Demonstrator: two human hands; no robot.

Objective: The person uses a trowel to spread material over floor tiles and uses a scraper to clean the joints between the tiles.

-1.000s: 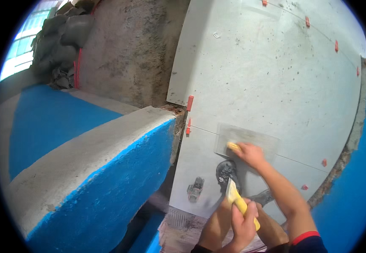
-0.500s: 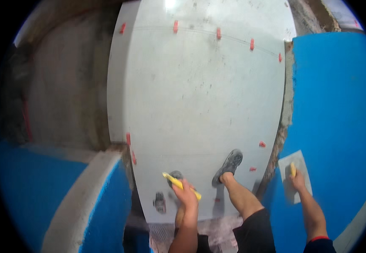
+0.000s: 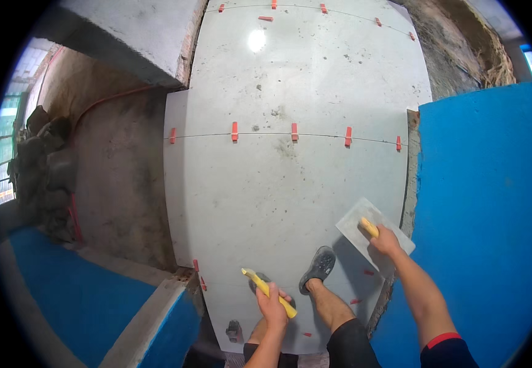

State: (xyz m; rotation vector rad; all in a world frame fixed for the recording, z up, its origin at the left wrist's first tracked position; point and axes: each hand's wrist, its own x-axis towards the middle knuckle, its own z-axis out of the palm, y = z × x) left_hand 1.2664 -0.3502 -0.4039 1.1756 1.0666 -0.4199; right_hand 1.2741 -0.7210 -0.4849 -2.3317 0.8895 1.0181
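Note:
My left hand (image 3: 272,303) is closed around a yellow, stick-like handle (image 3: 281,300), held in front of my body. Its paler end points up and to the left, and I cannot make out what tool it belongs to. Farther right, my right hand (image 3: 386,241) grips the yellow handle of a pale rectangular plastering float (image 3: 355,222). The float's plate is held tilted, above the large light-grey floor tiles (image 3: 241,202), near their right edge. My dark clog (image 3: 320,265) stands on the tile between the hands; the other clog is partly hidden behind my left hand.
Red levelling wedges (image 3: 294,132) line the tile joints. A small dark object (image 3: 234,331) lies near my left foot. Blue waterproofed areas (image 3: 480,202) flank the tiles, with a raw concrete ledge (image 3: 152,313) on the left. Dark bags or rubble (image 3: 51,165) are piled beyond it.
The float in my right hand has moved left, from over the blue surface to over the tiles. My view has shifted, showing more tiles ahead. My left hand still holds the yellow handle.

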